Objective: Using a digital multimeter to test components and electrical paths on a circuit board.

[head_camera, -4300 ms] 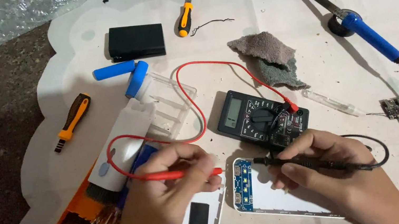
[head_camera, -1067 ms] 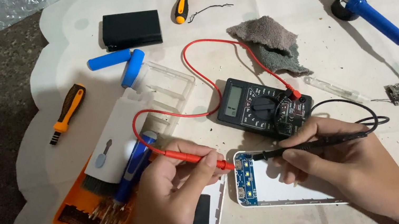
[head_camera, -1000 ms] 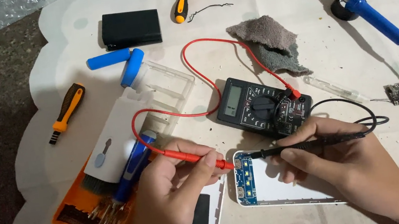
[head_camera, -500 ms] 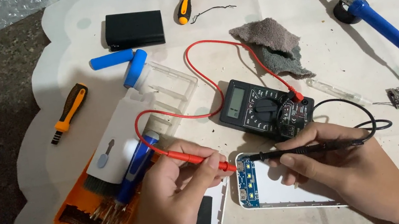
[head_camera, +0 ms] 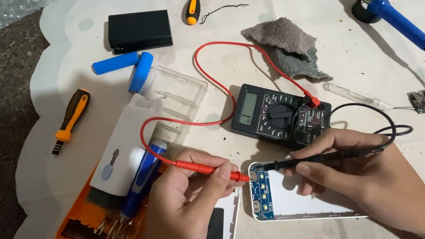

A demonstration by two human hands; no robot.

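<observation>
Left hand (head_camera: 181, 209) is pinched shut on the slim red plastic probe (head_camera: 206, 167), tip at about 9 o'clock of the small blue circuit board (head_camera: 262, 194) in the opened white plastic case (head_camera: 306, 210). Right hand (head_camera: 357, 170) grips the thin black probe (head_camera: 324, 158), coming in from 3 o'clock. Black digital multimeter (head_camera: 280, 114) sits at 12 o'clock of the board. Honestly, those tips look close enough that a slip could bridge contacts. Compared with four seconds back, both probes moved up onto the board.

multimeter (head_camera: 281, 115) behind opened device (head_camera: 294, 203), cloth (head_camera: 285, 45) behind meter, screwdriver kit (head_camera: 101, 225) left
</observation>
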